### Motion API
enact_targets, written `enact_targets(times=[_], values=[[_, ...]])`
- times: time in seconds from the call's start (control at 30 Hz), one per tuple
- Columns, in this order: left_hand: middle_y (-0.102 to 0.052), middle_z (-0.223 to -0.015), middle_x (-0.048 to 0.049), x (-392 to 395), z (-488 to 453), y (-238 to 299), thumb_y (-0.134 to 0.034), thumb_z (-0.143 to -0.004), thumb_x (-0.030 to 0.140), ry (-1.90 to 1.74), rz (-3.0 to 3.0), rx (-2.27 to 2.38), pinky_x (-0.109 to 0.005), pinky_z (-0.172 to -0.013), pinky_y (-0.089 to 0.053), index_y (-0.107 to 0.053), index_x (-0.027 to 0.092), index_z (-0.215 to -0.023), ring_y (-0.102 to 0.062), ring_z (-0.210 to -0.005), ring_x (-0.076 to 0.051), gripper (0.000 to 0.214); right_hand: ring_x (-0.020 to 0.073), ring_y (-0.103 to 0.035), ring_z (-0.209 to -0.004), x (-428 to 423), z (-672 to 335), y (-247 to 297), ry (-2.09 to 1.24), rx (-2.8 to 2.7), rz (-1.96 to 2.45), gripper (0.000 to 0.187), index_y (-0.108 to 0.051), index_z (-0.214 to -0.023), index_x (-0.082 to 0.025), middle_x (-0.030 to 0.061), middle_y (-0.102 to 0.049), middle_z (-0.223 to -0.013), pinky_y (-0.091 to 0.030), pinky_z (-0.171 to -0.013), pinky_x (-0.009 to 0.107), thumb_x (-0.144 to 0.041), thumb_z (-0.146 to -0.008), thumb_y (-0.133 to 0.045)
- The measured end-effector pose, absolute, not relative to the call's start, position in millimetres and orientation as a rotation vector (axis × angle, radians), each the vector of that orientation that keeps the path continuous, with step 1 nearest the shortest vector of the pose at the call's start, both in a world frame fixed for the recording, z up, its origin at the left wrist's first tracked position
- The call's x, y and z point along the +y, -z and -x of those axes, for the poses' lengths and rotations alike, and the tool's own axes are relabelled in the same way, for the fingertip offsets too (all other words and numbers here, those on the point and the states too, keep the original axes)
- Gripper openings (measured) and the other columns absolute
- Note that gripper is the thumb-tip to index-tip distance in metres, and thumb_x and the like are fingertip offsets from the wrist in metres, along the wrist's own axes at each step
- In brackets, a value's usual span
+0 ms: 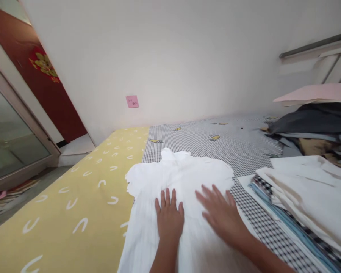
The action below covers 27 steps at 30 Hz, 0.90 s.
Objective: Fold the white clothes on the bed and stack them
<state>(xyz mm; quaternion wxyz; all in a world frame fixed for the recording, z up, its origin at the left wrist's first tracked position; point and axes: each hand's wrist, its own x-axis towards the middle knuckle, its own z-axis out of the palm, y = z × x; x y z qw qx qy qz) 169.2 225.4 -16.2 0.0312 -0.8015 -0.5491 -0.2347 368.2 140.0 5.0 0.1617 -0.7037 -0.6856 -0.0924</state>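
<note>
A white short-sleeved garment (184, 170) with ruffled sleeve edges lies spread out on the bed, its collar end toward the wall. My left hand (169, 218) rests flat on the middle of it, fingers spread. To its right, my right hand (220, 212) is over the garment's right side with fingers apart, slightly blurred by motion. Whether the right palm touches the cloth, I cannot tell. Neither hand grips anything. The garment's lower end runs out of view beneath my forearms.
Under the garment are a yellow patterned sheet (88, 197) and a black-and-white checked sheet (187, 138). Folded clothes (309, 197) are stacked at right, with a dark clothes pile (315, 121) behind. A wall (170, 60) with a pink note (132, 101) bounds the far side.
</note>
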Motion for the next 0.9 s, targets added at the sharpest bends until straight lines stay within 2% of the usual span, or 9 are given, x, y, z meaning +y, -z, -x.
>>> enact_targets(times=[0.07,0.17,0.3,0.5,0.63,0.73,0.8,0.9], values=[[-0.036,-0.161,-0.009,224,-171,9,-0.036,-0.1,0.044,0.679,2.499,-1.722,-0.062,-0.124,-0.023,-0.038,0.025,-0.153,-0.03,-0.152,-0.031,0.056,0.0367,-0.033,-0.148,92,-352,16,0.195,-2.031,1.952,0.053,-0.039,-0.149,-0.053,-0.0057,-0.04,-0.16,-0.021,-0.117,0.067,-0.049,-0.097,-0.046],[-0.028,-0.164,-0.0104,222,-173,-7,-0.033,-0.101,0.041,0.479,2.578,-1.785,-0.061,-0.125,-0.018,-0.033,0.021,-0.155,-0.024,-0.154,-0.032,0.058,0.0357,-0.033,-0.148,57,-343,25,0.112,-1.973,2.039,0.049,-0.039,-0.149,-0.052,-0.0048,-0.041,-0.16,-0.025,-0.115,0.067,-0.05,-0.1,-0.04],[-0.025,-0.165,-0.0095,216,-163,-22,-0.033,-0.1,0.044,0.243,2.686,-1.832,-0.061,-0.125,-0.018,-0.029,0.019,-0.156,-0.021,-0.155,-0.032,0.062,0.0347,-0.029,-0.15,62,-343,9,0.031,-1.953,2.101,0.048,-0.042,-0.149,-0.047,-0.003,-0.038,-0.162,-0.023,-0.116,0.067,-0.048,-0.101,-0.04],[-0.024,-0.167,-0.0003,180,-108,-20,-0.029,-0.1,0.05,0.171,2.714,-1.822,-0.057,-0.126,-0.015,-0.031,0.033,-0.156,-0.017,-0.156,-0.027,0.058,0.0329,-0.023,-0.153,63,-342,1,-0.031,-1.965,2.164,0.05,-0.039,-0.152,-0.043,-0.0008,-0.033,-0.165,-0.017,-0.119,0.065,-0.05,-0.102,-0.036],[-0.024,-0.167,-0.0012,149,-78,-24,-0.026,-0.101,0.048,0.147,2.674,-1.872,-0.058,-0.126,-0.015,-0.031,0.031,-0.156,-0.016,-0.156,-0.029,0.059,0.032,-0.02,-0.153,62,-339,-8,-0.07,-1.972,2.197,0.051,-0.039,-0.153,-0.041,-0.0008,-0.032,-0.165,-0.014,-0.12,0.064,-0.05,-0.102,-0.034],[-0.024,-0.167,-0.0036,125,-65,-25,-0.029,-0.1,0.045,0.144,2.654,-1.884,-0.06,-0.125,-0.016,-0.032,0.027,-0.156,-0.017,-0.156,-0.031,0.059,0.0321,-0.021,-0.153,56,-333,-16,-0.074,-1.958,2.218,0.052,-0.041,-0.153,-0.036,0.0028,-0.031,-0.166,-0.014,-0.12,0.062,-0.043,-0.102,-0.037],[-0.025,-0.167,-0.0054,105,-56,-20,-0.035,-0.099,0.043,0.146,2.655,-1.869,-0.061,-0.124,-0.018,-0.031,0.026,-0.157,-0.018,-0.156,-0.031,0.06,0.0306,-0.023,-0.153,44,-325,-16,-0.074,-1.948,2.204,0.055,-0.036,-0.156,-0.033,0.0066,-0.029,-0.166,-0.017,-0.12,0.06,-0.037,-0.101,-0.038],[-0.022,-0.168,-0.0075,73,-37,-5,-0.047,-0.096,0.047,0.152,2.714,-1.715,-0.061,-0.124,-0.019,-0.026,0.027,-0.158,-0.017,-0.156,-0.031,0.068,0.0286,-0.023,-0.153,13,-307,-4,-0.067,-2.048,2.018,0.07,-0.026,-0.159,-0.031,0.0088,-0.025,-0.168,-0.019,-0.121,0.058,-0.036,-0.094,-0.05]])
